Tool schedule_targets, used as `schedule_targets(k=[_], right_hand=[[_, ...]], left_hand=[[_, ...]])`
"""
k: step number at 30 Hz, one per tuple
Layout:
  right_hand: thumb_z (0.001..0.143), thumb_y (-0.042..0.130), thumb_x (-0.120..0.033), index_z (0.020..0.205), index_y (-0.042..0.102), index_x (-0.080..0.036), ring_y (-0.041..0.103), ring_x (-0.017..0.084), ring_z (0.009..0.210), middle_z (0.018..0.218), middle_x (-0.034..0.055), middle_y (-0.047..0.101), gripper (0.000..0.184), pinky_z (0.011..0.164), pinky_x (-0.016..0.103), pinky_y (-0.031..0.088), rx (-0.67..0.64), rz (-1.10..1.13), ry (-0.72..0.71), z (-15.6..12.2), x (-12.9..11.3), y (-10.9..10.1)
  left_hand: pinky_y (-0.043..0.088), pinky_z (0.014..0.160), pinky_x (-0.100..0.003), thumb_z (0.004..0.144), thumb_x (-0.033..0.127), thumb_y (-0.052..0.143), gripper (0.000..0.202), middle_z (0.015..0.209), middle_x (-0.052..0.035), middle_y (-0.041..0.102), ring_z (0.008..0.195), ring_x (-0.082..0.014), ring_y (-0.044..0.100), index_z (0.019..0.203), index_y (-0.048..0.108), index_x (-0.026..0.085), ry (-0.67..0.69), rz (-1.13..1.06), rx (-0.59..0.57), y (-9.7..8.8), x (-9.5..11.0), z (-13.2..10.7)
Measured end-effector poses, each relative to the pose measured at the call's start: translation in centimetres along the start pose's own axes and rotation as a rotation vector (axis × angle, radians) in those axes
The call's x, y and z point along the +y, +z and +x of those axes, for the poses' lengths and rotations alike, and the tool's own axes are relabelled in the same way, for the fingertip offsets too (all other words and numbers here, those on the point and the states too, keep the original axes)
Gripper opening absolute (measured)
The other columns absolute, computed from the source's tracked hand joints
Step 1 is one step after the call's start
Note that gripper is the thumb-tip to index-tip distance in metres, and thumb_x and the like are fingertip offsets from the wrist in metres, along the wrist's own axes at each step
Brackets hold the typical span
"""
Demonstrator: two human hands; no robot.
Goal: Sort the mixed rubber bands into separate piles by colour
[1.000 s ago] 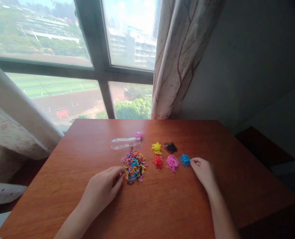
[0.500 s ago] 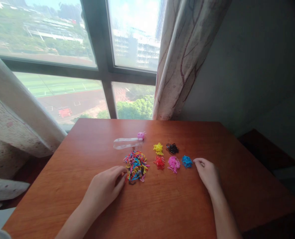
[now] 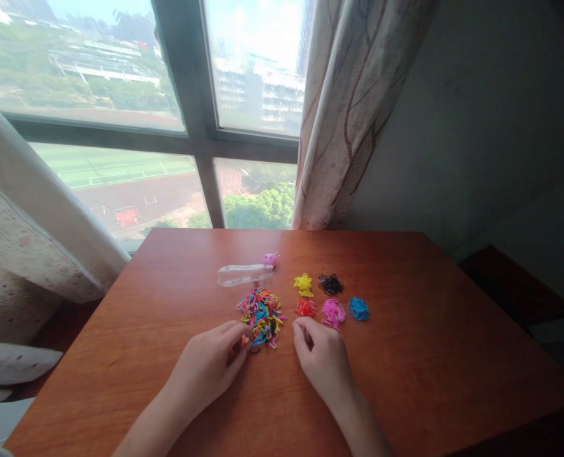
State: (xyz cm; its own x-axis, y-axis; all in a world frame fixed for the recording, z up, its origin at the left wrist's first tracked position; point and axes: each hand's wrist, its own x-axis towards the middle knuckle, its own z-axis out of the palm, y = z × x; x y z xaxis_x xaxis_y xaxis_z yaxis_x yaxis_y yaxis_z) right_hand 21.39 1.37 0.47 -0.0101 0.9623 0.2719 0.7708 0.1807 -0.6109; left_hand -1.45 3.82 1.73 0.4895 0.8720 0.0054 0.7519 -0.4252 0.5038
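A mixed pile of small coloured rubber bands [image 3: 262,315] lies on the table. My left hand [image 3: 215,355] is at its lower left edge, thumb and fingers closed around a few reddish bands. Just right of the pile, below the red bands [image 3: 306,308], is my right hand [image 3: 323,355]. Its thumb and forefinger are brought together; whatever may be between them is too small to make out. Sorted by colour, other heaps lie to the right: yellow bands [image 3: 303,285], black bands [image 3: 330,284], pink bands [image 3: 334,312] and blue bands [image 3: 358,309].
Behind the mixed pile a clear plastic bottle [image 3: 243,275] lies on its side, with a pink cap [image 3: 271,259] by its end. The brown wooden table [image 3: 177,266] reaches to a window [image 3: 198,139]. Patterned curtains [image 3: 343,114] hang at both sides.
My right hand has moved left from beside the blue bands to below the red ones. My left hand has shifted slightly right, further into the edge of the mixed pile.
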Motion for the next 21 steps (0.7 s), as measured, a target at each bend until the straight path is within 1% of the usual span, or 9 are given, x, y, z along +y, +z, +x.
schedule_targets(k=[2, 4, 6, 10, 12, 16, 21], right_hand=[[0.094, 0.044, -0.023, 0.081, 0.065, -0.021, 0.057, 0.013, 0.054, 0.064, 0.0, 0.064, 0.024, 0.056, 0.024, 0.03, -0.033, 0.001, -0.01, -0.4, -0.5, 1.0], [0.093, 0.046, -0.022, 0.082, 0.065, -0.021, 0.058, 0.013, 0.055, 0.064, -0.0002, 0.065, 0.023, 0.056, 0.024, 0.03, -0.056, 0.003, -0.013, -0.6, -0.6, 1.6], [0.093, 0.046, -0.022, 0.082, 0.065, -0.021, 0.058, 0.014, 0.056, 0.065, -0.0004, 0.065, 0.022, 0.057, 0.024, 0.03, -0.077, 0.007, -0.014, -0.9, -0.6, 1.8], [0.093, 0.045, -0.021, 0.082, 0.064, -0.022, 0.058, 0.013, 0.057, 0.066, -0.0005, 0.065, 0.022, 0.058, 0.023, 0.03, -0.092, 0.024, -0.014, -1.1, -0.4, 1.8], [0.093, 0.045, -0.021, 0.082, 0.064, -0.022, 0.059, 0.014, 0.059, 0.067, -0.0005, 0.065, 0.022, 0.059, 0.023, 0.03, -0.092, 0.025, -0.013, -1.2, -0.5, 1.7], [0.093, 0.044, -0.021, 0.082, 0.063, -0.022, 0.06, 0.014, 0.061, 0.067, -0.0005, 0.065, 0.022, 0.059, 0.024, 0.03, -0.098, 0.018, -0.016, -1.2, -0.7, 1.6], [0.093, 0.044, -0.021, 0.082, 0.063, -0.022, 0.06, 0.014, 0.061, 0.068, -0.0001, 0.065, 0.022, 0.06, 0.024, 0.031, -0.101, 0.006, -0.025, -1.1, -0.7, 1.6]], left_hand=[[0.044, 0.066, -0.022, 0.091, 0.022, 0.045, 0.023, 0.093, -0.001, 0.071, 0.076, -0.0153, 0.066, 0.104, 0.064, 0.026, 0.006, 0.001, 0.002, 0.2, 0.2, 0.1], [0.046, 0.069, -0.023, 0.092, 0.023, 0.044, 0.024, 0.099, -0.0021, 0.071, 0.08, -0.0164, 0.067, 0.105, 0.064, 0.026, 0.007, 0.005, 0.005, 0.4, 0.4, 0.2], [0.046, 0.07, -0.023, 0.092, 0.021, 0.045, 0.023, 0.098, -0.0025, 0.071, 0.081, -0.0169, 0.067, 0.103, 0.064, 0.026, 0.006, 0.016, -0.003, 0.3, 0.5, 0.2], [0.043, 0.065, -0.023, 0.088, 0.017, 0.046, 0.019, 0.084, -0.0009, 0.068, 0.073, -0.0161, 0.064, 0.092, 0.064, 0.024, 0.021, 0.06, -0.044, -0.2, 0.6, 0.0], [0.042, 0.062, -0.022, 0.089, 0.018, 0.045, 0.02, 0.081, -0.0006, 0.067, 0.07, -0.0155, 0.063, 0.091, 0.064, 0.024, 0.04, 0.074, -0.063, -0.4, 0.6, -0.1], [0.041, 0.062, -0.022, 0.093, 0.018, 0.042, 0.024, 0.086, -0.0016, 0.069, 0.072, -0.0152, 0.065, 0.097, 0.065, 0.025, 0.076, 0.065, -0.081, -0.3, 0.6, -0.1], [0.042, 0.063, -0.021, 0.093, 0.018, 0.042, 0.025, 0.087, -0.0013, 0.07, 0.074, -0.0154, 0.067, 0.096, 0.066, 0.025, 0.096, 0.075, -0.068, -0.1, 0.6, 0.0]])
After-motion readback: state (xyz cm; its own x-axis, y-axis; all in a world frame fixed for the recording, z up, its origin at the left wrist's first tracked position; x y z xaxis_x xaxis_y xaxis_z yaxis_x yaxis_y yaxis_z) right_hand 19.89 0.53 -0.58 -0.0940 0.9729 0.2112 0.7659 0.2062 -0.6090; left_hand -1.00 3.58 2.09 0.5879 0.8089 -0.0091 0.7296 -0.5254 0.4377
